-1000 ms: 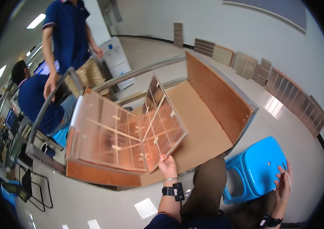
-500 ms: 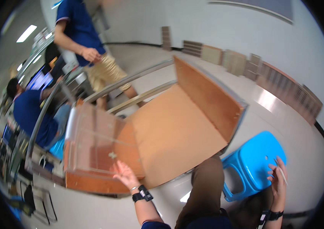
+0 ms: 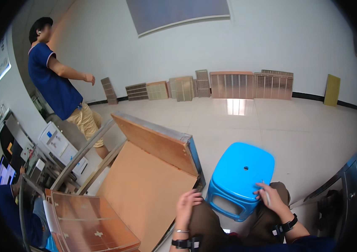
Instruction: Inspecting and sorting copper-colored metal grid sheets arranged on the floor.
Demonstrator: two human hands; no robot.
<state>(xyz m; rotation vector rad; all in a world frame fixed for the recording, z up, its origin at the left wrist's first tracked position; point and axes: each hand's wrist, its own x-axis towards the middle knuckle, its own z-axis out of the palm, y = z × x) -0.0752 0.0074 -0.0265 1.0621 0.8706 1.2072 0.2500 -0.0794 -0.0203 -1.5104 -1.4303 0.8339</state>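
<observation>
My left hand (image 3: pixel 188 205) is raised above my left thigh, its fingers loosely bent and apart, with nothing seen in it. Over the near edge of a blue plastic stool (image 3: pixel 241 161), my right hand (image 3: pixel 271 197) pinches a thin white pen-like stick (image 3: pixel 267 196). The stool stands just in front of my knees. To my left is a metal-framed cart with a brown board bed (image 3: pixel 138 185) and an upright wooden end panel (image 3: pixel 157 145). Clear sheets (image 3: pixel 90 222) with pale cross marks rest at its near left end.
A person in a blue shirt (image 3: pixel 54 84) stands beyond the cart; another sits at the lower left (image 3: pixel 12 214). Slatted and flat panels (image 3: pixel 231 86) lean along the far wall. A dark metal cabinet (image 3: pixel 346 185) is on the right, a white water dispenser (image 3: pixel 59 145) on the left.
My view has swung right. My left hand has left the clear sheets and come back over my thigh. My right hand, still with the white stick, has moved to the stool's near edge.
</observation>
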